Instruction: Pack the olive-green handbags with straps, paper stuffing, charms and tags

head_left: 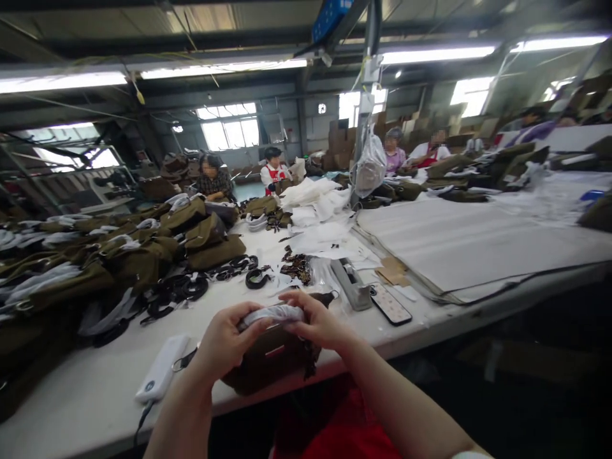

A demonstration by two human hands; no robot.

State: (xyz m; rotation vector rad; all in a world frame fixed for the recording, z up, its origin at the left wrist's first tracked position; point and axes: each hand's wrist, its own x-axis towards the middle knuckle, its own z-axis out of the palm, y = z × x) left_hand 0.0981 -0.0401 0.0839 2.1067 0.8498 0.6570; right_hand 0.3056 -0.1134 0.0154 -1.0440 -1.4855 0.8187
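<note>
A brown-olive handbag [258,366] rests at the table's front edge, right before me. Its curved handle [275,312] is wrapped in whitish plastic film. My left hand [229,341] grips the handle's left end between thumb and fingers. At the other end, my right hand [315,322] closes round the wrapped handle, fingers over the top and thumb below. A patterned dark scarf-like strip [310,358] hangs from the bag's right side. Metal rings show at both sides of the bag.
Olive bags [138,255] pile up on the left, beside coiled black straps [179,290]. A white power bank [162,370] lies left of my arm. A grey tape dispenser [351,284] and a phone [391,305] lie right. White sheets [315,197] and a post [366,108] stand beyond; several people work behind.
</note>
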